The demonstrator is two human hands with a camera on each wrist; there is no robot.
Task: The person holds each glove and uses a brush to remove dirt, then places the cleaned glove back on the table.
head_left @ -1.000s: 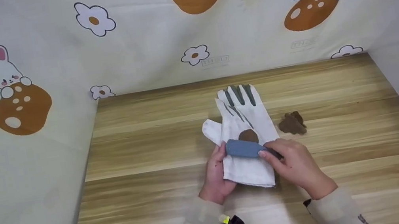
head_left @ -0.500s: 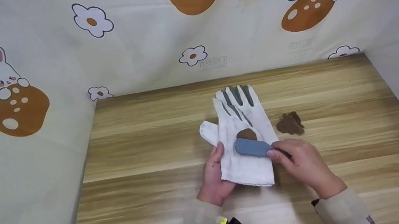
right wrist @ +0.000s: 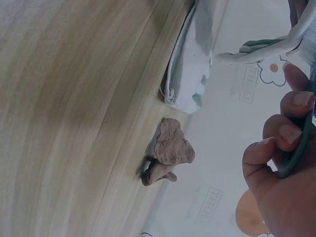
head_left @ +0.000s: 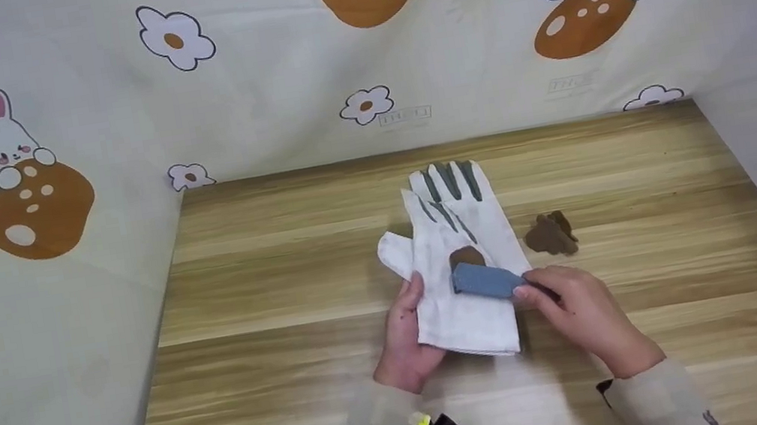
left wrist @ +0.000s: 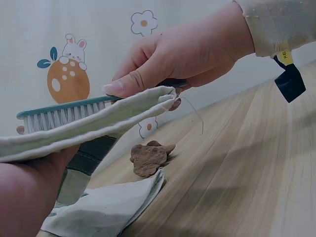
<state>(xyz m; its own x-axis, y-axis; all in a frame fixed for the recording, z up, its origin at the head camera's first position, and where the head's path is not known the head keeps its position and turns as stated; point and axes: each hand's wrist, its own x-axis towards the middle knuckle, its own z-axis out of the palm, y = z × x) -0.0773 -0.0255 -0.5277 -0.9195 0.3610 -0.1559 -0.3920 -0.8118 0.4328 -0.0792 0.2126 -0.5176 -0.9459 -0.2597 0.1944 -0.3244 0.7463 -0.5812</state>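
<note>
My left hand (head_left: pixel 403 345) holds a white glove (head_left: pixel 468 324) at its cuff, raised off the table, with the thumb along its left edge and the fingers underneath. A brown patch (head_left: pixel 466 256) lies on the upper side of this glove. In my right hand (head_left: pixel 580 310) is a brush (head_left: pixel 486 280) with a blue-green back, gripped by its handle. Its pale bristles (left wrist: pixel 69 117) point down onto the glove's fabric, just below the patch. Beneath the raised glove, a second white glove (left wrist: pixel 106 210) with dark green finger strips lies on the wooden table.
A brown, clay-like lump (head_left: pixel 551 234) sits on the wooden table (head_left: pixel 261 383) to the right of the gloves. Cream cloth (head_left: pixel 266 78) printed with rabbits and flowers stands behind and at both sides. A loose thread (left wrist: pixel 200 116) hangs off the raised glove's cuff.
The brush and my right hand have slid to the right across the raised glove. My left hand and that glove have shifted only slightly left in the head view.
</note>
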